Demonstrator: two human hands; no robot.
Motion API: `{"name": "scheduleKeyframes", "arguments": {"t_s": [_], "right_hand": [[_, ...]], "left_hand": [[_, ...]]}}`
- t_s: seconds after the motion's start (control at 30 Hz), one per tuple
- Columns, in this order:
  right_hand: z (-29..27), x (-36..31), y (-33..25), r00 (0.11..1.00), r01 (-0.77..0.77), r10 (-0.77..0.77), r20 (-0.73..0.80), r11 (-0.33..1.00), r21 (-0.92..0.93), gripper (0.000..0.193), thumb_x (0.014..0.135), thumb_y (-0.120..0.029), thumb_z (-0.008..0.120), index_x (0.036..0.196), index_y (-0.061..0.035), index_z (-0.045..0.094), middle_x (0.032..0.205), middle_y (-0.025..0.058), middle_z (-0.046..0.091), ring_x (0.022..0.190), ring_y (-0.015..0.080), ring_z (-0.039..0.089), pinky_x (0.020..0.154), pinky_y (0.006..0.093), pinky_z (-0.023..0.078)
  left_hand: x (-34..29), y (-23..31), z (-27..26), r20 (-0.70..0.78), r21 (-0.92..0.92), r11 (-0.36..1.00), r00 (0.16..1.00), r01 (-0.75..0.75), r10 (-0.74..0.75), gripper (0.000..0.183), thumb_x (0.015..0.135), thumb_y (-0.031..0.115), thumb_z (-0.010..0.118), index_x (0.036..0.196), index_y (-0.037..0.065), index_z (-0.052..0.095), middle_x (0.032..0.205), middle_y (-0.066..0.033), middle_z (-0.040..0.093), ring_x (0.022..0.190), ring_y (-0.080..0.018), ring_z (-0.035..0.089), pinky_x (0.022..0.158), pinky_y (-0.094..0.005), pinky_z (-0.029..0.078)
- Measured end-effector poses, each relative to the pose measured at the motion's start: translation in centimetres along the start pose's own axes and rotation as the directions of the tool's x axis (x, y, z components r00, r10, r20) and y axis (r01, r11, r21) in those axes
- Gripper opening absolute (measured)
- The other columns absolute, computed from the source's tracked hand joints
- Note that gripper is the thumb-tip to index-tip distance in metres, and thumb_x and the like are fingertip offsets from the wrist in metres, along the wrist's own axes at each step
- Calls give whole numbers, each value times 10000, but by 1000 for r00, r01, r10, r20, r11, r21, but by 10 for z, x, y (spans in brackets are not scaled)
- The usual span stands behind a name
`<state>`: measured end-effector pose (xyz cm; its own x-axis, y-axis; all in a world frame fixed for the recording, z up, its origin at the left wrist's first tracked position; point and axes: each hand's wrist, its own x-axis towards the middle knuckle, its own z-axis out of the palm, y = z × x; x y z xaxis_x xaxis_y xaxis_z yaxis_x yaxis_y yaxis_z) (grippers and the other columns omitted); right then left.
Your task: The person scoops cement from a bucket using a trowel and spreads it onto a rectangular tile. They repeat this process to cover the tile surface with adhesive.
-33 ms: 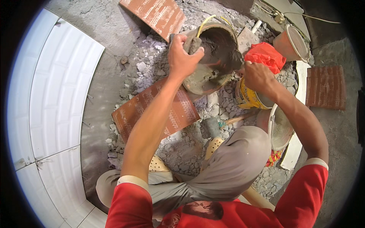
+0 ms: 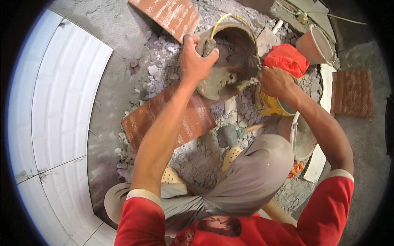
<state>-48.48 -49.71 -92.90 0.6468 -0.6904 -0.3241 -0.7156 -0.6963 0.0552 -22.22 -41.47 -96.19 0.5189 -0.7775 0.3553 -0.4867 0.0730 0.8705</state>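
Note:
A round bucket [image 2: 221, 95] is tilted on the rubble in front of me, its inside coated with wet grey mortar [image 2: 232, 55]. At its left side my left hand [image 2: 196, 59] is closed on the rim, thumb beside the mortar-caked grip of the yellow handle [image 2: 216, 25]. My right hand [image 2: 277, 82] is a fist at the bucket's right rim, around what looks like a trowel. Its handle is hidden in my fingers, and a mortar-covered end [image 2: 252, 62] reaches into the bucket.
A red plastic bag [image 2: 287, 60] and a yellow pail [image 2: 269, 102] adjoin my right hand. Brown tiles [image 2: 197, 117] lie on the rubble, near a mallet [image 2: 227, 136]. Two more buckets, one whitish [image 2: 303, 139] and one orange [image 2: 305, 46], stand at right. White tiles [image 2: 67, 82] line the left.
My right hand has shifted slightly left, with the mortar-covered end against the bucket's inner right wall. My left hand keeps its hold on the rim.

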Motion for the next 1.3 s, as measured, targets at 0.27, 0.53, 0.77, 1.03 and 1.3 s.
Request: {"name": "scheduleKeyframes", "arguments": {"t_s": [0.27, 0.53, 0.77, 1.03, 1.3], "right_hand": [[30, 16, -20, 855, 423, -519, 20, 718, 552, 386, 971, -348, 628, 1147, -5, 640, 801, 114, 651, 557, 195, 641, 447, 350, 535], [17, -1, -66, 819, -460, -268, 508, 224, 859, 463, 1038, -414, 575, 1263, -10, 587, 811, 46, 581, 551, 92, 534, 433, 276, 456], [13, -29, -79, 893, -394, -284, 350, -118, 911, 363, 1065, -336, 560, 1286, -49, 569, 745, 5, 589, 450, 58, 495, 377, 213, 418], [43, -106, -93, 938, 315, -77, -338, 599, 736, 440, 941, -333, 643, 1245, -18, 601, 886, 112, 657, 785, 299, 662, 724, 414, 526], [159, -81, -179, 912, 406, -353, -211, 696, 591, 604, 932, -138, 689, 1459, -38, 411, 1123, 277, 672, 848, 434, 711, 711, 511, 577]], "left_hand": [[4, -14, -12, -53, -135, 990, 997, 40, -47, 610, 752, 306, 864, 1124, -30, 516, 1016, -177, 634, 924, -242, 628, 857, -384, 514], [16, -30, -18, -41, -142, 987, 996, 72, -79, 661, 758, 333, 864, 1165, -49, 509, 1075, -168, 629, 952, -225, 619, 876, -361, 505], [50, -39, -39, 142, -236, 929, 956, 286, -258, 768, 722, 353, 902, 1230, -67, 507, 1124, -179, 625, 1033, -258, 632, 959, -379, 504], [102, -37, -65, 469, -106, 944, 853, 313, -230, 657, 824, 254, 852, 1325, -49, 553, 1009, -131, 689, 703, -202, 646, 658, -346, 547], [106, -27, -74, 559, 69, 956, 783, 285, -274, 391, 855, 323, 829, 1077, 41, 674, 687, -64, 644, 511, -161, 550, 403, -320, 395]]}}
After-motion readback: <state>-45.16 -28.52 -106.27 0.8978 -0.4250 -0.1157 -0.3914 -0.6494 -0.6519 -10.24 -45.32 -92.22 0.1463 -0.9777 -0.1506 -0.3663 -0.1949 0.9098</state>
